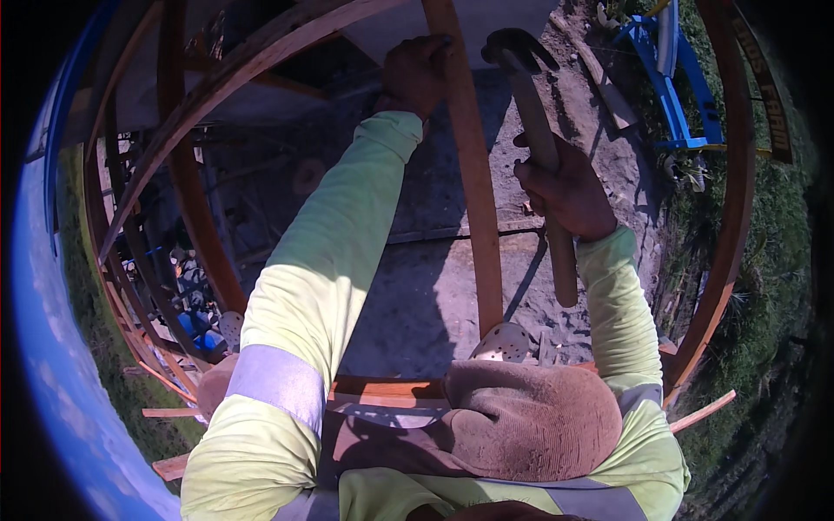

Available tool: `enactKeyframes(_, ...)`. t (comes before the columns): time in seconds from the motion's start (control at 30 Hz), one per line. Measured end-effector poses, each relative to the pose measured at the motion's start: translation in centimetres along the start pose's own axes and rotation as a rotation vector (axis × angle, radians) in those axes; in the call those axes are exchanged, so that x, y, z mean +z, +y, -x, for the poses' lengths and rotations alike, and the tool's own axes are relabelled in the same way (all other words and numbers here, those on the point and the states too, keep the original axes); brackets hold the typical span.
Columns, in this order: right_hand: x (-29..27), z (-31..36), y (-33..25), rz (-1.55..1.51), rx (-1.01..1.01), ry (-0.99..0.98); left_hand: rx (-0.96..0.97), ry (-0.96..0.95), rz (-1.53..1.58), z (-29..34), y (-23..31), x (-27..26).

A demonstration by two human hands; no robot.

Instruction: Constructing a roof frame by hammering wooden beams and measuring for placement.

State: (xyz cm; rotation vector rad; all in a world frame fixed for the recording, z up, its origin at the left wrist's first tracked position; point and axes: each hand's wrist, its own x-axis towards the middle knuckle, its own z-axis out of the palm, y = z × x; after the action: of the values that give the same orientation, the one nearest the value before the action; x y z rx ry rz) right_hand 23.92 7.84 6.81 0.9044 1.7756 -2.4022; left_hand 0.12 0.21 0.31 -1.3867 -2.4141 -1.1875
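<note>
My right hand (569, 187) is wrapped around the handle of a claw hammer (540, 126), whose dark head points away from me and is apart from the wood. To its left, a long reddish wooden beam (473, 174) runs from the far edge toward my foot. My left hand (415, 76) is closed at the far part of this beam, its fingertips on the beam's edge. Whether anything small is pinched there is too dark to make out.
I am perched on a wooden frame, my bent knee (539, 421) and a perforated clog (504, 343) near a crosswise beam (391, 388). Curved-looking timbers (187, 191) stand left. Below lies bare ground (400, 295). A blue metal frame (660, 87) stands on grass at far right.
</note>
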Motion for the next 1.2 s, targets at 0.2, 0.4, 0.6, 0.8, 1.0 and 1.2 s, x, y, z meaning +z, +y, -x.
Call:
enactKeyframes(0.2, 0.7, 0.2, -1.3, 0.062, -0.04, -0.023, 0.015, 0.012, -0.047, -0.4, 0.4, -0.2)
enactKeyframes(0.4, 0.9, 0.5, -2.0, 0.073, -0.064, 0.015, -0.168, -0.163, -0.033, -0.5, 1.1, -0.8)
enactKeyframes(0.6, 1.7, 1.8, -6.1, 0.007, -0.241, -0.045, -0.109, -0.126, -0.053, -0.4, 0.5, -0.2)
enactKeyframes(0.8, 1.4, -3.0, -2.9, 0.01, 0.002, -0.082, 0.008, 0.021, -0.041, -0.4, 0.9, 0.7)
enactKeyframes(1.0, 1.3, 0.4, -5.5, 0.032, -0.072, -0.046, 0.059, 0.035, -0.107, 0.0, -0.2, 1.1)
enactKeyframes(1.2, 1.5, -0.7, -3.5, -0.177, -0.161, -0.082, -0.011, -0.098, -0.106, 0.0, 0.4, 0.4)
